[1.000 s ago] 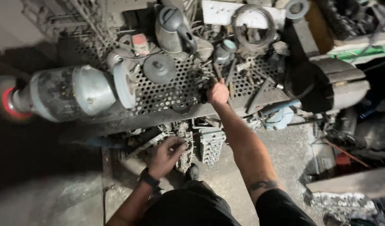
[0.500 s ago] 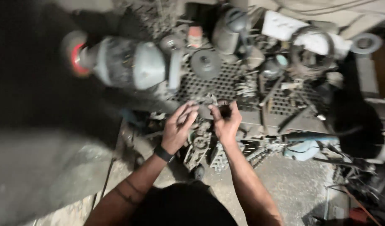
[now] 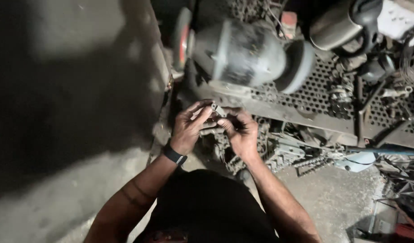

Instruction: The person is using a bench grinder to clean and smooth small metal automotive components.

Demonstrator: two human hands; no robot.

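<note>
Holding a small grey metal part between both hands, the person is working just in front of the edge of a cluttered metal bench. The left hand is curling in from the left, with its thumb and forefinger pinching the part from that side while the remaining fingers are lying loosely bent beneath it. The right hand is meeting it from the right, with its fingertips pressing against the same part, so that the two hands are touching around it. A black wristband is sitting on the left wrist. The part is blurred and mostly covered by the fingers, so its exact shape cannot be told. Directly above the hands, a grey bench grinder is resting on a perforated metal plate, with a red-centred wheel showing at its left end and a dark wheel guard at its right. A dark metal kettle is standing behind the grinder to the right. Below the bench edge, beside the right hand, a pile of greasy metal parts is lying on the ground, and a pale blue tool is lying further right. Grey concrete floor is showing underneath.
</note>
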